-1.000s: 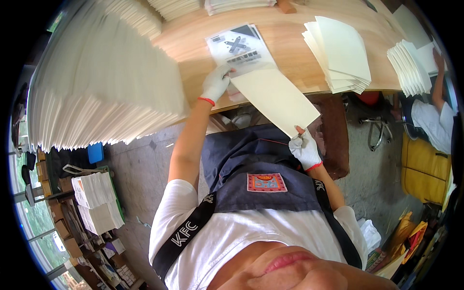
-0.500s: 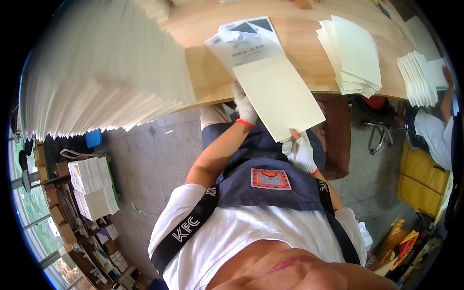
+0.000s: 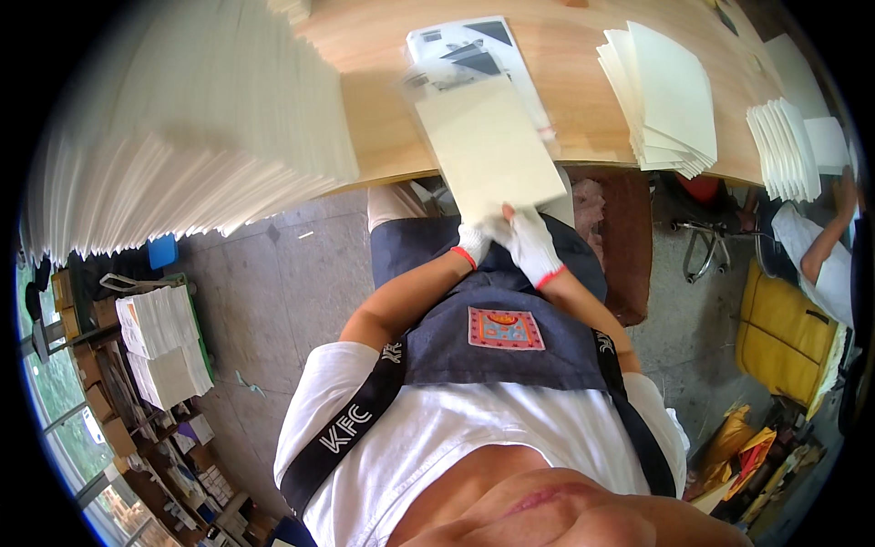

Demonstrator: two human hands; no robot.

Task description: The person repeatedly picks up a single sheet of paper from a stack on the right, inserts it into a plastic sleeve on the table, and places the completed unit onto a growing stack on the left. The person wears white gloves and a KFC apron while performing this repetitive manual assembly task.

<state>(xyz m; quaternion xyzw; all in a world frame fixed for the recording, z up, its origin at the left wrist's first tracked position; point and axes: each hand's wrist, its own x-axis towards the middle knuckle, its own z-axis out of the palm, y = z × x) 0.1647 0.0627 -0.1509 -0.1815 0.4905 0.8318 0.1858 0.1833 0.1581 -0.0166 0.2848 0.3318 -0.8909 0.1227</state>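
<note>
A cream paper pad or booklet (image 3: 492, 146) hangs over the table's front edge, tilted, its far end above the tabletop. From that end juts a clear, printed plastic sheet or bag (image 3: 447, 80), blurred; whether the pad lies inside it I cannot tell. My right hand (image 3: 530, 248), in a white glove with a bare thumb, grips the pad's near edge, thumb on top. Close beside it, my gloved left hand (image 3: 474, 242) meets the near left corner, its fingers mostly hidden. More printed clear bags (image 3: 519, 68) lie on the table beyond the pad.
A tall stack of cream paper pads (image 3: 219, 146) fills the table's left side. To the right lie a fanned pile of cream pads (image 3: 674, 100) and a smaller pile (image 3: 784, 150). Another person's arm (image 3: 834, 214) shows at far right. Stacked paper (image 3: 164, 342) stands lower left.
The pad has moved left and slightly up in view, with the printed plastic at its far end. My left hand has slid from its left side to the near edge, beside my right hand.
</note>
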